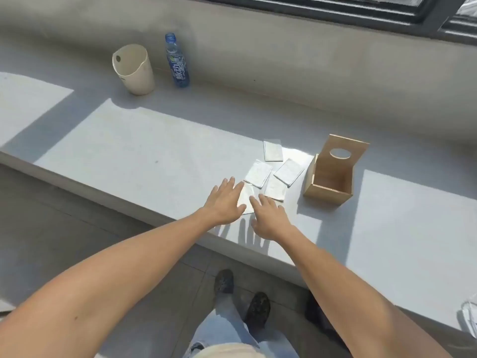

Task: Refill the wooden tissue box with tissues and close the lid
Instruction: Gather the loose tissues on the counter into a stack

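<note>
The wooden tissue box (329, 186) stands on the surface (134, 140) with its lid (342, 155) raised, folded tissues (273, 174) lie scattered just beside it, and the left hand (225, 202) and right hand (269, 218) hover flat, fingers spread, over the nearest tissue.

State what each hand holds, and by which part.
Nothing is held: left hand and right hand are flat and open over the nearest tissue.
</note>
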